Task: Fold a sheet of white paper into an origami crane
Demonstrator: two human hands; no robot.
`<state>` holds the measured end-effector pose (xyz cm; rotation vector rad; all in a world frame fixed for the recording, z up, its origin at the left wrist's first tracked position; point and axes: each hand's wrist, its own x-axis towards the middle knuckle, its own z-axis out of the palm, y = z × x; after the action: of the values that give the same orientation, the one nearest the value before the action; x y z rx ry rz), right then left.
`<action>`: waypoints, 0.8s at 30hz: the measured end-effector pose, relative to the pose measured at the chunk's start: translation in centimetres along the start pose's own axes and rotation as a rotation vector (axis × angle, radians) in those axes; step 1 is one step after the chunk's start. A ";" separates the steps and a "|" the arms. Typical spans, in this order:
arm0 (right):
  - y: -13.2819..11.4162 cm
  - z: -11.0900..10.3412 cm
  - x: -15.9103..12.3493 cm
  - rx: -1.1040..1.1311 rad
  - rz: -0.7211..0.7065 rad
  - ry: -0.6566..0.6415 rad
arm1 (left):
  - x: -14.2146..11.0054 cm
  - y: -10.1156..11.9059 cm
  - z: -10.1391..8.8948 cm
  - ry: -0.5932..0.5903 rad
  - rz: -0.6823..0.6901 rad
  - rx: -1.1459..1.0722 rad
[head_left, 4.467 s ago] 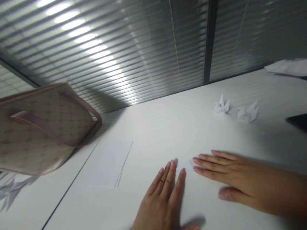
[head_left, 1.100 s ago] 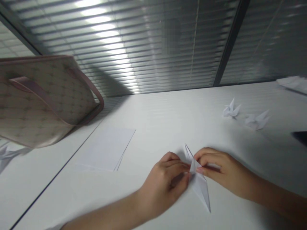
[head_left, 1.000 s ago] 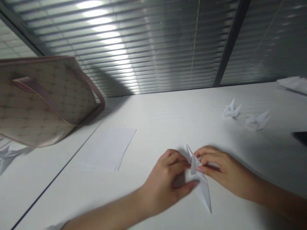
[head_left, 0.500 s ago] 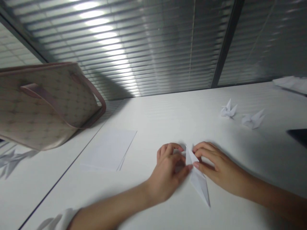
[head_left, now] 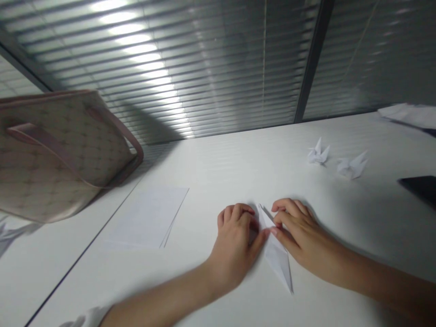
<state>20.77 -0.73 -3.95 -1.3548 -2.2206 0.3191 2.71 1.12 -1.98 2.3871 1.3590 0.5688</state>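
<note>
A long, narrow diamond of folded white paper (head_left: 277, 259) lies on the table between my hands, with one point towards the far side and one towards me. My left hand (head_left: 235, 245) is curled at its left edge, the thumb pressing on its middle and the other fingers bent beside the upper half. From the right, my right hand (head_left: 299, 231) pinches the paper's edge near the middle with thumb and forefinger. Its other fingers curl above the table. Part of the paper's upper left side is hidden behind my left fingers.
Two folded paper cranes (head_left: 318, 152) stand at the back right. Near them are a dark flat object (head_left: 420, 188) and some white paper (head_left: 408, 114). Flat white sheets (head_left: 146, 218) lie left of my hands. A patterned handbag (head_left: 64, 154) stands at the left, before the blinds (head_left: 218, 68).
The camera view has shifted slightly, so most things sit further left. My right forefinger has bent in closer to its thumb at the paper's edge. The paper keeps its narrow diamond shape.
</note>
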 end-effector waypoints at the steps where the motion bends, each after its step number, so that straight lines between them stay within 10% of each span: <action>1: 0.0 0.0 0.0 -0.007 0.001 0.011 | 0.0 0.0 0.1 0.018 0.000 0.022; 6: -0.1 0.3 -0.1 -0.045 0.000 0.045 | -0.3 0.0 0.1 0.109 0.123 0.084; 11: -0.2 0.3 -0.2 -0.031 -0.004 0.059 | -2.2 0.0 -0.4 0.028 0.628 0.199; 24: 0.0 0.0 -0.4 -0.010 -0.003 0.039 | -2.7 0.9 -3.0 -0.262 0.605 0.348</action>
<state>20.88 -1.09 -4.06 -1.3510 -2.1951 0.2788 0.68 -1.42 0.55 3.0386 0.6514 0.1469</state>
